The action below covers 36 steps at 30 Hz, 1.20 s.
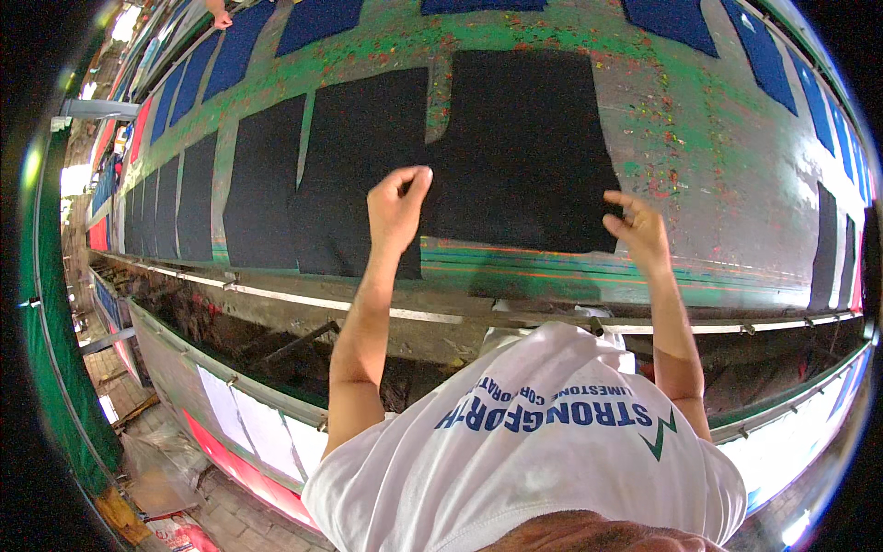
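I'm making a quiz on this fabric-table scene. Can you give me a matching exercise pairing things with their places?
Things:
1. left hand
2. right hand
3. blue fabric panels
4. white T-shirt

Places:
A. far side of the green table
B. right lower corner of the large black fabric piece
C. bottom of the picture
D. black piece's near edge, middle

Pairs: 1-D, 2-B, 3-A, 4-C

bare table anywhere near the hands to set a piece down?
Yes: the paint-flecked green table lies bare right of the big black fabric panel, up to the blue pieces at the far edge. Left of it, black panels crowd edge to edge.
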Available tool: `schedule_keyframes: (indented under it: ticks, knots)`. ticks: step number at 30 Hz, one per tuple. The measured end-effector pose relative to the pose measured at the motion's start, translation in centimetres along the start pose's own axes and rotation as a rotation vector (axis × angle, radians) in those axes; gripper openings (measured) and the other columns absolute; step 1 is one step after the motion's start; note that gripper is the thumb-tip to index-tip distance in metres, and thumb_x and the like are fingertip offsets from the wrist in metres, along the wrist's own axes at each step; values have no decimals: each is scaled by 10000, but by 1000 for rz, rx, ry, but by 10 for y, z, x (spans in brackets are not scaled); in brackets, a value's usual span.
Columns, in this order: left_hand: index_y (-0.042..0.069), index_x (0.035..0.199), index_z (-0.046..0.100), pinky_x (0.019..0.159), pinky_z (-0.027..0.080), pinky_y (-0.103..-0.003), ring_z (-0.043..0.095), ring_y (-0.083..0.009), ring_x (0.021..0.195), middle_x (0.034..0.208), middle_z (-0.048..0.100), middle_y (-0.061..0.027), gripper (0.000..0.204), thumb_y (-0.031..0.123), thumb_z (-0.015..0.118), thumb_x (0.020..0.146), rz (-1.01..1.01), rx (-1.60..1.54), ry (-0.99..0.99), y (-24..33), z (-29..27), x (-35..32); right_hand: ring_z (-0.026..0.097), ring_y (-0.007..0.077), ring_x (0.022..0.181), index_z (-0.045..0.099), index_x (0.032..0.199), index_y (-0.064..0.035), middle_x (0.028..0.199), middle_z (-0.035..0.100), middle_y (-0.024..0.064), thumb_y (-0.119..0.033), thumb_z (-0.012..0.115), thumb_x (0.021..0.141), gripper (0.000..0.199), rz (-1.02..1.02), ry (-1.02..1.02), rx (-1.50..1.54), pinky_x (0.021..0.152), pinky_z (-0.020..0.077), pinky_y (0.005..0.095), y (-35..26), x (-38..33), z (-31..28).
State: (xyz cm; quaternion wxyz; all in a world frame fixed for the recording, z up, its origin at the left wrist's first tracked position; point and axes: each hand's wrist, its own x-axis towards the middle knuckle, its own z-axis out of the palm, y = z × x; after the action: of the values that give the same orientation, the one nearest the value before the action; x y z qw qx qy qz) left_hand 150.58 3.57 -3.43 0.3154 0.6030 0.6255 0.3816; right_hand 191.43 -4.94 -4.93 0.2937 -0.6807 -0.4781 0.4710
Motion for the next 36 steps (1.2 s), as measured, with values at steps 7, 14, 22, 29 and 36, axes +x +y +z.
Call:
schedule_keyframes:
  ticks: [7,14,22,29,36]
  knots:
    - [24,1091,803,797,578,-325,758,-182,909,1040,806,-97,201,206,787,1005,-19,63,10,-46,21,-51,547,76,779,734,1334,-61,1098,769,17,-69,841,911,436,-61,83,30,713,511,277,58,-27,38]
    - [21,1092,779,685,545,-349,734,-267,816,949,760,-145,145,129,772,997,163,156,54,-69,28,-80,642,167,832,743,1323,-95,1184,774,91,-95,857,876,461,73,43,-107,770,547,347,61,-42,44]
    - [25,1121,784,730,566,-378,711,-303,856,1037,730,-153,165,110,774,981,111,266,101,-85,39,-111,677,327,1154,690,1372,-81,1292,688,177,-85,835,859,534,79,-3,-147,975,539,395,74,-50,55]
    - [45,1205,765,775,622,-406,739,-347,988,1172,707,-165,216,144,752,1013,101,415,81,-100,46,-120,512,432,1409,621,1445,-77,1508,535,251,-104,825,832,647,91,-46,-150,1155,452,471,78,-57,58]
    - [62,1224,759,779,624,-410,738,-359,979,1182,700,-192,227,155,754,1018,153,456,58,-111,48,-124,547,432,1346,611,1450,-73,1483,519,219,-70,851,815,678,-92,57,-260,1135,472,460,75,-63,66]
